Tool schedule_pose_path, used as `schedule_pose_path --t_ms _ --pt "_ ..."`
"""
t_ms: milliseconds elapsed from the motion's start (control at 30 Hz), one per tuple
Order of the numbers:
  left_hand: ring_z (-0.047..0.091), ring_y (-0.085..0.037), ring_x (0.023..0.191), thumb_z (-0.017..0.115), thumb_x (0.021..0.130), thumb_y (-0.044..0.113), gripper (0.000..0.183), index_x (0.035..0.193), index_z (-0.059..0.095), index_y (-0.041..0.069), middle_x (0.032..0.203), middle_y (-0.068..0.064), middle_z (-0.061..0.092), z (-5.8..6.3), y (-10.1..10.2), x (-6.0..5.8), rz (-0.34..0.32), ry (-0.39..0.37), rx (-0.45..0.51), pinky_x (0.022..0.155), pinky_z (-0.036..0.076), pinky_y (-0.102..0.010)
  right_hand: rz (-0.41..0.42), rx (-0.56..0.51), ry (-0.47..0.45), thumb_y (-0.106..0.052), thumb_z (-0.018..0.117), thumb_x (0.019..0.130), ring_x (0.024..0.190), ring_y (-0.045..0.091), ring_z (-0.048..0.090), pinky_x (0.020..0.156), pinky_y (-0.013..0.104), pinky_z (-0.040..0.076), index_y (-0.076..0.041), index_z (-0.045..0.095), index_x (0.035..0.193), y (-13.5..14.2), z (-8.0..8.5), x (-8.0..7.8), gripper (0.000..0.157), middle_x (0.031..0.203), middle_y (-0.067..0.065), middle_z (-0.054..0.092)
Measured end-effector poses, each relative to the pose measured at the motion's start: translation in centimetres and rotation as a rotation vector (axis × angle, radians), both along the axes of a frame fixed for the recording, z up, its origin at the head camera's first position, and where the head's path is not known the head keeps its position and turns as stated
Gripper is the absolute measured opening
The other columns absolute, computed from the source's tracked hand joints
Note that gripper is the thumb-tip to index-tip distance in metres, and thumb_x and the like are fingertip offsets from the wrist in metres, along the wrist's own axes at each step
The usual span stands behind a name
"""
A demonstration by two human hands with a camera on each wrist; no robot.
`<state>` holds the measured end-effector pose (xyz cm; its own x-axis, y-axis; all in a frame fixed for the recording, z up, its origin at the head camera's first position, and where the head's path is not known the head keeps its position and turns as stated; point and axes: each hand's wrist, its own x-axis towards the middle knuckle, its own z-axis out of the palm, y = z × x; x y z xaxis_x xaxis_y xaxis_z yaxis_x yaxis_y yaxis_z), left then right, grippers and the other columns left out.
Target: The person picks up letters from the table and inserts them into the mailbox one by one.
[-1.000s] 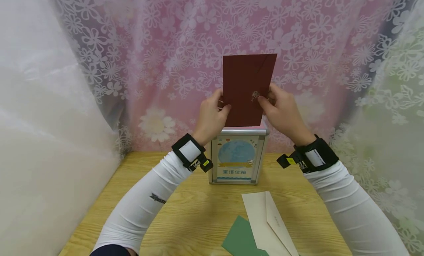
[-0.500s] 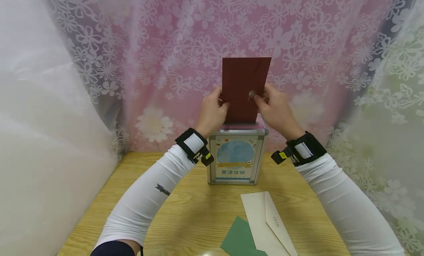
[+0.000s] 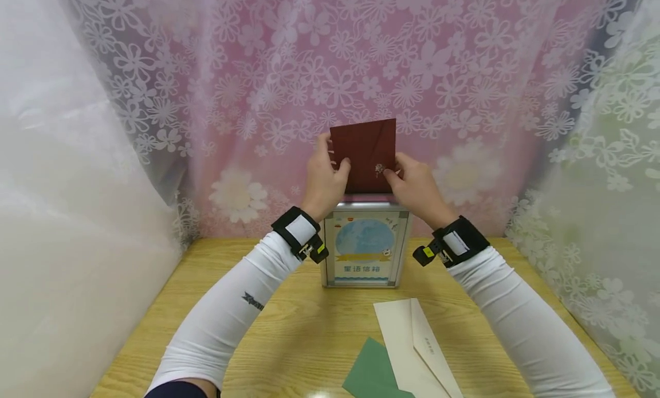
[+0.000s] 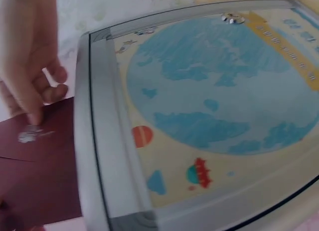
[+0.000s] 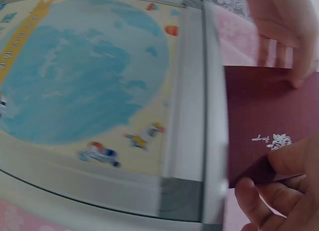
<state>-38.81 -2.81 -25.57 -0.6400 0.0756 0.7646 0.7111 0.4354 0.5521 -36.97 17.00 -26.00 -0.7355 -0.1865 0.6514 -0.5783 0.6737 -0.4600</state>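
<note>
A dark red envelope with a small silver flower print stands upright at the top of a silver-framed letter box. Its lower part is out of sight behind the box's front top rim; the slot itself is hidden. My left hand holds the envelope's left edge, thumb in front and fingers behind. On the other edge my right hand pinches it beside the print. The right wrist view shows the right thumb and fingers at the envelope, close to the metal frame.
On the wooden table, in front of the box, lie a cream envelope and a green envelope, which overlap. A pink floral curtain hangs behind the box, with pale sheets on both sides.
The red envelope has moved down at the box top, and less of it shows above the rim. Both hands have gone lower and slightly left with it, still gripping its edges.
</note>
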Motion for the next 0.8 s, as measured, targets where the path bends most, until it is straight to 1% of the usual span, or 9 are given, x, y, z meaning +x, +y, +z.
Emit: schedule_pose_path --t_ms 33,133,233,300,367,467,600,700,800 --pt "0.052 -0.015 0.078 0.056 0.090 0.007 0.049 0.135 0.036 0.008 0.101 -0.010 0.055 0.1 0.0 0.0 0.006 0.042 0.015 0.066 0.048 -0.030 -0.001 0.005 -0.002 -0.012 0.057 0.094 0.072 0.019 0.057 0.059 0.038 0.045 -0.008 0.061 0.108 -0.1 -0.2 -0.1 0.015 0.090 0.010 0.065" --pt "0.045 -0.017 0.065 0.054 0.091 0.005 0.052 0.139 0.034 0.011 0.113 -0.011 0.056 0.6 0.1 0.2 0.041 0.137 0.019 0.060 0.043 -0.032 -0.025 0.026 -0.003 -0.012 0.058 0.093 0.076 0.020 0.055 0.061 0.039 0.044 -0.008 0.062 0.107 -0.4 -0.8 -0.2 0.016 0.090 0.010 0.065" --pt "0.053 -0.013 0.081 0.054 0.092 0.003 0.048 0.137 0.039 0.011 0.124 -0.008 0.056 0.8 0.2 0.3 0.058 0.189 -0.014 0.074 0.047 -0.031 -0.047 0.037 -0.007 -0.013 0.058 0.092 0.080 0.024 0.052 0.062 0.039 0.042 -0.008 0.063 0.107 -0.4 -1.1 -0.3 0.016 0.089 0.009 0.064" --pt "0.051 -0.009 0.101 0.054 0.091 0.001 0.043 0.132 0.046 0.009 0.130 -0.005 0.052 0.8 0.2 0.2 0.059 0.201 -0.035 0.086 0.045 -0.031 -0.053 0.026 -0.023 -0.014 0.059 0.092 0.080 0.024 0.051 0.062 0.039 0.041 -0.009 0.063 0.106 -0.4 -1.2 -0.3 0.016 0.088 0.008 0.063" --pt "0.042 -0.006 0.117 0.055 0.091 0.000 0.038 0.127 0.050 0.008 0.126 -0.006 0.055 0.7 0.2 0.1 0.055 0.197 -0.056 0.096 0.041 -0.032 -0.048 0.009 -0.037 -0.015 0.058 0.093 0.080 0.024 0.052 0.063 0.039 0.043 -0.008 0.061 0.110 -0.3 -1.1 -0.2 0.019 0.093 0.008 0.063" --pt "0.042 -0.006 0.117 0.055 0.090 -0.001 0.036 0.125 0.052 0.007 0.125 -0.007 0.055 0.4 0.3 0.0 0.066 0.166 -0.091 0.097 0.040 -0.032 -0.026 -0.028 -0.024 -0.014 0.057 0.094 0.077 0.022 0.052 0.063 0.039 0.044 -0.006 0.056 0.119 -0.1 -0.8 -0.1 0.027 0.098 0.011 0.061" --pt "0.044 -0.009 0.117 0.057 0.089 0.000 0.037 0.125 0.052 0.006 0.125 -0.008 0.056 -0.2 0.4 -0.2 0.080 0.132 -0.136 0.098 0.040 -0.033 -0.003 -0.061 0.058 -0.014 0.055 0.095 0.072 0.022 0.052 0.056 0.037 0.042 -0.009 0.047 0.133 0.1 0.2 0.0 0.040 0.099 0.011 0.061" --pt "0.048 -0.011 0.113 0.059 0.087 0.000 0.036 0.123 0.053 0.006 0.122 -0.008 0.059 -0.7 0.5 -0.3 0.090 0.121 -0.160 0.095 0.042 -0.034 -0.001 -0.070 0.110 -0.014 0.053 0.095 0.062 0.021 0.050 0.049 0.035 0.038 -0.011 0.050 0.132 0.1 0.8 0.1 0.037 0.093 0.008 0.061" --pt "0.049 -0.012 0.111 0.059 0.087 0.001 0.034 0.120 0.055 0.007 0.119 -0.007 0.060 -1.1 0.7 -0.4 0.100 0.110 -0.181 0.094 0.043 -0.034 -0.009 -0.050 0.124 -0.013 0.053 0.095 0.051 0.020 0.045 0.043 0.033 0.035 -0.010 0.058 0.123 0.3 0.9 0.2 0.029 0.090 0.006 0.062"
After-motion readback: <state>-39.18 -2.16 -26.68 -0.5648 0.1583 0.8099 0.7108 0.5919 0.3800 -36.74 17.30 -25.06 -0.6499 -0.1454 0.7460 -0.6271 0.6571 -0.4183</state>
